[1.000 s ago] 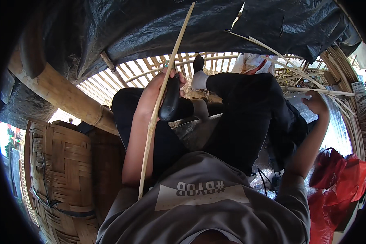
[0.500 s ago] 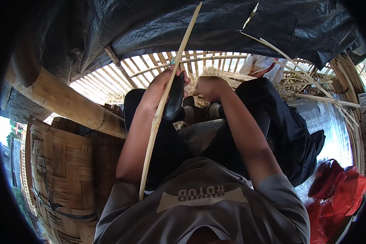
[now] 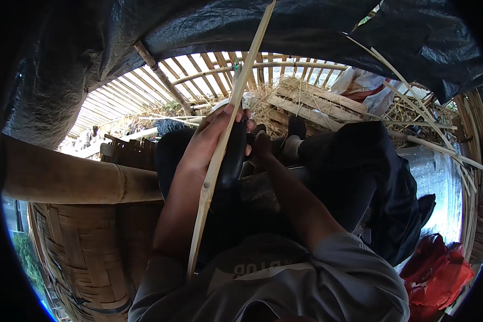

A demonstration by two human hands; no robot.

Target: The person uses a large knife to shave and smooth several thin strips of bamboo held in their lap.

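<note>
My left hand (image 3: 213, 133) is closed around a long pale bamboo strip (image 3: 216, 161), which runs from my chest up past the hand toward the dark sheet overhead. Just right of the strip, against the left fingers, lies a smooth black elongated object (image 3: 232, 158) with a rounded end. Its kind I cannot make out. My right hand (image 3: 261, 146) is close to the black object, low between my knees. Its fingers look curled in the shadow, and whatever they hold is hidden.
A thick bamboo pole (image 3: 80, 177) crosses at left above a woven bamboo basket (image 3: 86, 247). Split bamboo pieces and straw (image 3: 311, 102) lie ahead by a slatted fence (image 3: 209, 70). Loose strips (image 3: 413, 102) and a red plastic bag (image 3: 437, 276) are on the right.
My right hand has moved down and left, closer to the black object. My left hand stays on the strip, and the view has shifted, showing more of the ground ahead.
</note>
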